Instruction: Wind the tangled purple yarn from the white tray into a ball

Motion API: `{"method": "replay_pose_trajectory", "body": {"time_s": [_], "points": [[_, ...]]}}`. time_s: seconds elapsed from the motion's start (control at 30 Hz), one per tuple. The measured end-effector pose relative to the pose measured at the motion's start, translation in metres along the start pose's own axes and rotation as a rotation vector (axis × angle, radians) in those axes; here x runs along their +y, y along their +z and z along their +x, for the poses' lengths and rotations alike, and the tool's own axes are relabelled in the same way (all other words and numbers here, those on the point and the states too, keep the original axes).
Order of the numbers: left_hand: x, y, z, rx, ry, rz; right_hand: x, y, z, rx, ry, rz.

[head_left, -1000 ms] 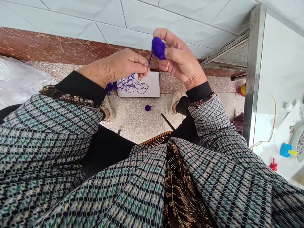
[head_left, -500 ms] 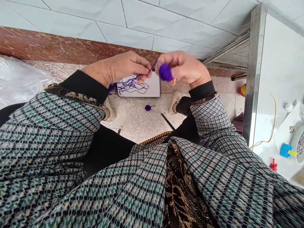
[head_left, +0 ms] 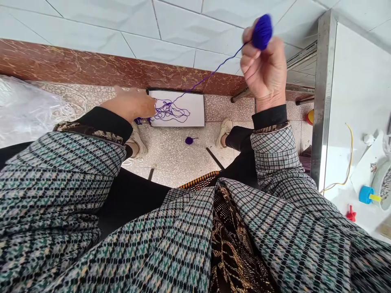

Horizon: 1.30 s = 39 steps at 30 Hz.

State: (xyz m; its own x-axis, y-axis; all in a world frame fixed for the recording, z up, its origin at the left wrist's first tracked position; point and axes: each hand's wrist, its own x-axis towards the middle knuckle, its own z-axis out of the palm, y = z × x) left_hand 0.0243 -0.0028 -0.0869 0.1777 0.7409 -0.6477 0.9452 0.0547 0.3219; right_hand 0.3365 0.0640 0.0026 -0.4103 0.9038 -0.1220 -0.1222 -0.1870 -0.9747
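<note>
Raised at the upper right, my right hand (head_left: 264, 67) grips a small ball of purple yarn (head_left: 262, 32). From it one strand (head_left: 210, 75) slants down to a loose tangle of purple yarn (head_left: 171, 110) on a white board with a dark edge (head_left: 195, 108), low by the wall. My left hand (head_left: 132, 103) is at the board's left end, blurred, with its fingertips beside the tangle; whether it holds a strand cannot be made out. A second, smaller purple yarn ball (head_left: 189, 140) lies on the floor in front of the board.
A clear plastic bag (head_left: 27, 108) lies on the left. At the right stands a white table with a metal edge (head_left: 325, 110), bearing a blue cap (head_left: 366, 194), a red piece (head_left: 351, 213) and a yellow cord (head_left: 352, 154). The tiled wall (head_left: 177, 28) rises ahead.
My right hand has moved up and right with the yarn ball, drawing the strand out long. My left hand has shifted left and down, away from the right hand.
</note>
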Motion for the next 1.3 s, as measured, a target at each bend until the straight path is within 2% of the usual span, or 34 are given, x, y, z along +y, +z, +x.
{"method": "replay_pose_trajectory", "body": {"time_s": [0.07, 0.1, 0.17, 0.23, 0.3, 0.33, 0.4, 0.47, 0.57, 0.63, 0.7, 0.77, 0.83, 0.9, 1.0, 1.07, 1.1, 1.17, 1.23, 1.3], "points": [[0.011, -0.006, -0.006, 0.114, -0.023, -0.024, 0.009, 0.015, -0.002, -0.027, 0.046, 0.046], [0.02, -0.009, -0.009, 0.159, 0.03, -0.111, 0.013, 0.024, -0.003, -0.05, 0.056, 0.085], [0.041, -0.013, -0.015, 0.21, 0.286, -0.433, 0.022, 0.045, -0.007, -0.113, 0.102, 0.117], [0.062, -0.014, -0.018, 0.187, 0.53, -0.786, 0.026, 0.06, -0.011, -0.143, 0.148, 0.077], [0.077, -0.012, -0.02, 0.196, 0.644, -1.063, 0.028, 0.067, -0.011, -0.139, 0.181, 0.007], [0.082, -0.011, -0.021, 0.228, 0.634, -1.088, 0.029, 0.067, -0.009, -0.115, 0.18, -0.02], [0.086, -0.01, -0.024, 0.305, 0.579, -0.974, 0.033, 0.063, -0.002, -0.017, 0.136, -0.06], [0.086, -0.011, -0.028, 0.326, 0.56, -0.758, 0.039, 0.055, 0.007, 0.1, 0.059, -0.137], [0.081, -0.015, -0.033, 0.22, 0.606, -0.548, 0.047, 0.045, 0.013, 0.184, -0.049, -0.45], [0.076, -0.019, -0.034, 0.144, 0.627, -0.496, 0.045, 0.042, 0.009, 0.08, -0.026, -0.685], [0.072, -0.022, -0.031, 0.156, 0.622, -0.485, 0.037, 0.042, 0.001, -0.151, 0.111, -0.804], [0.067, -0.026, -0.028, 0.241, 0.587, -0.487, 0.027, 0.046, -0.007, -0.357, 0.285, -0.685], [0.063, -0.027, -0.024, 0.299, 0.526, -0.511, 0.021, 0.052, -0.011, -0.422, 0.373, -0.456], [0.062, -0.026, -0.021, 0.28, 0.483, -0.59, 0.023, 0.057, -0.009, -0.322, 0.341, -0.247], [0.064, -0.022, -0.021, 0.183, 0.5, -0.69, 0.038, 0.06, 0.001, 0.02, 0.176, -0.037], [0.066, -0.021, -0.023, 0.113, 0.538, -0.669, 0.046, 0.057, 0.008, 0.162, 0.132, -0.038], [0.067, -0.022, -0.026, 0.08, 0.553, -0.651, 0.048, 0.054, 0.01, 0.151, 0.141, -0.131], [0.066, -0.026, -0.03, 0.041, 0.573, -0.627, 0.043, 0.047, 0.007, 0.011, 0.183, -0.411], [0.065, -0.032, -0.032, 0.053, 0.577, -0.614, 0.028, 0.042, -0.001, -0.266, 0.253, -0.62], [0.062, -0.036, -0.033, 0.081, 0.583, -0.616, 0.013, 0.041, -0.011, -0.529, 0.319, -0.566]]}}
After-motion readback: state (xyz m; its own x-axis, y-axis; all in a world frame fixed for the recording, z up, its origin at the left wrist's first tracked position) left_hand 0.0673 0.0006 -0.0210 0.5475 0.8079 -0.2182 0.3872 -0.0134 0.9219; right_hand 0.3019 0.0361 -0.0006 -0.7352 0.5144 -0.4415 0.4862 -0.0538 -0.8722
